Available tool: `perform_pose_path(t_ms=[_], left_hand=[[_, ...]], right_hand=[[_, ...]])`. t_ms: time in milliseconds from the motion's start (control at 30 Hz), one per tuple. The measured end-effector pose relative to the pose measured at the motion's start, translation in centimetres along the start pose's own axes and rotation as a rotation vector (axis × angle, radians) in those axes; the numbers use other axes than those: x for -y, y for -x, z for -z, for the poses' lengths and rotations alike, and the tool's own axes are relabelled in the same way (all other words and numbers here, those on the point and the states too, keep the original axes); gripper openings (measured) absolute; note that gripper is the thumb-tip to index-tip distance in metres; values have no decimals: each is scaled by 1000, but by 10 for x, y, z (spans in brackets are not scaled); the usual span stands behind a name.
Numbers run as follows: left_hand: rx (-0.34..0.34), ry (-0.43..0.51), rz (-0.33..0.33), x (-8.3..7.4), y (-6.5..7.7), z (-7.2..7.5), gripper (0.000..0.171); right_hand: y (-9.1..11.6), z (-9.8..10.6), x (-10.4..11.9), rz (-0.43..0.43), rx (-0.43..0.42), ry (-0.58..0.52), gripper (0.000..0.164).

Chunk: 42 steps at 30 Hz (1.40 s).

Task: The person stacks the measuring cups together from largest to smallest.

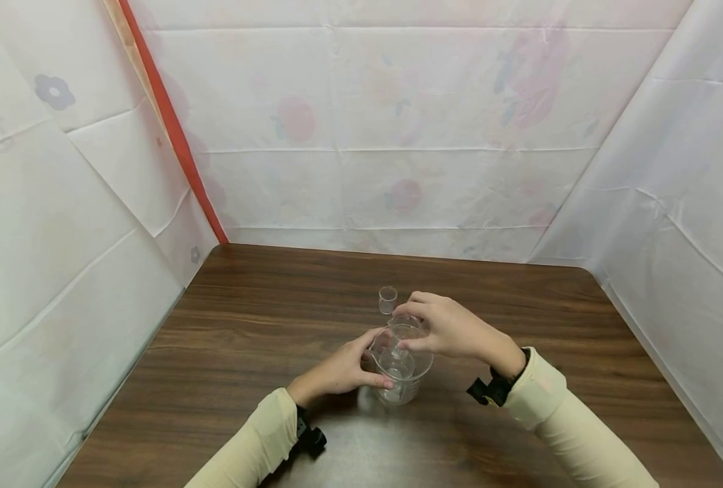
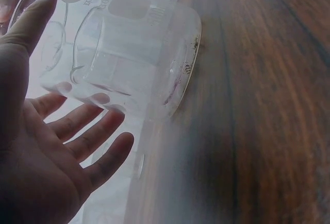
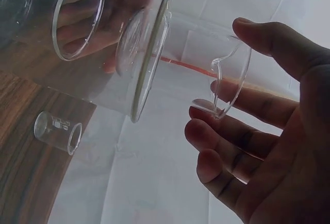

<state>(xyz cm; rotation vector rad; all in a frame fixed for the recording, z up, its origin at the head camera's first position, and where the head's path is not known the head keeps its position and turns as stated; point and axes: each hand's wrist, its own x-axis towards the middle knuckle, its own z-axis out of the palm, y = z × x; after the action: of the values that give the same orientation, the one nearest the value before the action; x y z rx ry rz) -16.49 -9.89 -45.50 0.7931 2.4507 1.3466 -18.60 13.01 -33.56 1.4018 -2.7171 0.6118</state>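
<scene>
In the head frame's lower centre, the left grip (image 1: 344, 369) clasps a wide glass beaker (image 1: 402, 392), clear and cylindrical, on the wood-grained surface (image 1: 245, 379), while the right grip (image 1: 449, 329) pinches a lipped beaker (image 3: 230, 74) near its rim at the wider mouth, below a small upright beaker (image 1: 388, 300).

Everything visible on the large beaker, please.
The large beaker is clear, apparently glass, with a wide round rim and pale printed markings on its wall. It stands upright on the table. The left hand holds it round the side, near the rim. A smaller beaker is inside it; the right hand holds another beaker at its mouth.
</scene>
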Motion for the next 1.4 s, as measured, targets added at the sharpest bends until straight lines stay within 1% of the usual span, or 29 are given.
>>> perform_pose_path(t_ms=[233,367,500,767,933,1167,1400], left_hand=[[-4,-43,10,-2,1,0,85],[-11,-55,5,-1,1,0,86],[-14,-46,-2,1,1,-1,86],[-2,-42,13,0,2,0,88],[-2,-44,12,-1,2,0,89],[-3,-31,4,-1,2,1,86],[-2,-20,-4,-1,2,1,83]], right_hand=[[0,-5,1,20,9,35,40],[0,-8,2,27,19,52,40],[0,-9,4,17,44,62,40],[0,-12,5,11,78,82,41],[1,-14,5,14,87,93,42],[1,-17,4,26,95,99,43],[0,-20,4,43,90,144,42]])
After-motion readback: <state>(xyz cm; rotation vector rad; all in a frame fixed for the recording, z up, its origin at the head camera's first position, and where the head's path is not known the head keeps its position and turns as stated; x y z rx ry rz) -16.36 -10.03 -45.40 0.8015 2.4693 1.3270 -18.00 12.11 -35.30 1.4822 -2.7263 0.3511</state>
